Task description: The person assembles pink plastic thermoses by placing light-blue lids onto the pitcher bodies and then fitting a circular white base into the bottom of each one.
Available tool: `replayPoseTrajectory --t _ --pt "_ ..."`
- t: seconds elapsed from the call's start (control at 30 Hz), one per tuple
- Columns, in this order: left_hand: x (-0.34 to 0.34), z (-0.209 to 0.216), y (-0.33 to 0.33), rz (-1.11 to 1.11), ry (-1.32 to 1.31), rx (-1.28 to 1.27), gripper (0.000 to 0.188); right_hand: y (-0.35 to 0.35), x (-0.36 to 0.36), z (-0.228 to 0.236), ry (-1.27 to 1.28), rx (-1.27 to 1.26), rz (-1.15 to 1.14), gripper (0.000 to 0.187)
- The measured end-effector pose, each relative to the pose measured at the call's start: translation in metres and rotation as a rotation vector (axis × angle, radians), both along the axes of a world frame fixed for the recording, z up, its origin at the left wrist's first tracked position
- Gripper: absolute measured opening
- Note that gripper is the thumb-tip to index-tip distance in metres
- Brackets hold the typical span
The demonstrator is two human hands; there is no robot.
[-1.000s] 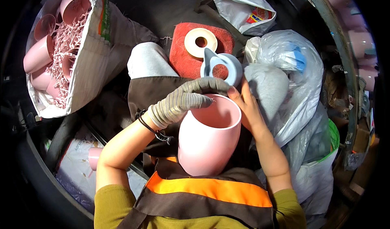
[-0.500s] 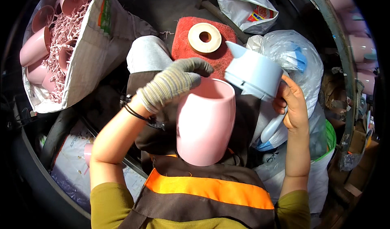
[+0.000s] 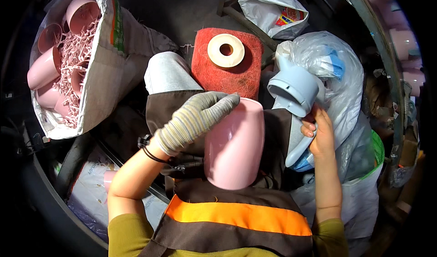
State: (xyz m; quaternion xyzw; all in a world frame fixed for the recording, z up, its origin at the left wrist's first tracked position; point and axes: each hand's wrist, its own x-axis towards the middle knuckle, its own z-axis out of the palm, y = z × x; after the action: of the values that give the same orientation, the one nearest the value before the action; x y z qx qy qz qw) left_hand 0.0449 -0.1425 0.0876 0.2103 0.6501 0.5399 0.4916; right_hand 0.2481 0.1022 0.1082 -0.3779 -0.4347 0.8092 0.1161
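A pink plastic pitcher body [image 3: 234, 152] leans on my brown apron between my thighs, its rim facing away from me. My left hand [image 3: 198, 118], in a grey striped knit glove, lies over the rim with thumb and fingers closed on it. Off to the right, my bare right hand [image 3: 322, 131] grips the handle of a light blue pitcher top [image 3: 300, 81] with a pointed spout. Its round collar is tilted toward the pink body, and the two parts are apart.
Beyond my lap, a tape roll [image 3: 237, 62] rests on a red cushioned block [image 3: 205, 72]. At left stands a white sack [image 3: 123, 70] of pink pitcher bodies and scraps. Clear plastic bags [image 3: 346, 61] bulge at right; a white bag [image 3: 259, 6] lies farther off. A metal post [image 3: 384, 52] rises at far right.
My right hand has lowered slightly and turned the blue top, so its collar opening now shows. My left fingers have come down and closed on the pink rim.
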Motion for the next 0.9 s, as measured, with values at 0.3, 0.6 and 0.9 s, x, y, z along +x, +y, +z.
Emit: replayPoseTrajectory --t 0.3,0.6,0.9 --pt "0.018 -0.05 0.027 0.055 -0.985 0.54 0.073 -0.008 -0.032 0.025 -0.068 0.053 0.292 0.03" --pt "0.023 -0.027 0.023 0.102 -0.837 0.458 0.087 -0.012 -0.063 0.028 -0.295 0.24 0.47 0.043" --pt "0.024 -0.025 0.018 0.142 -0.869 0.439 0.067 -0.019 -0.067 0.029 -0.368 0.44 0.572 0.044"
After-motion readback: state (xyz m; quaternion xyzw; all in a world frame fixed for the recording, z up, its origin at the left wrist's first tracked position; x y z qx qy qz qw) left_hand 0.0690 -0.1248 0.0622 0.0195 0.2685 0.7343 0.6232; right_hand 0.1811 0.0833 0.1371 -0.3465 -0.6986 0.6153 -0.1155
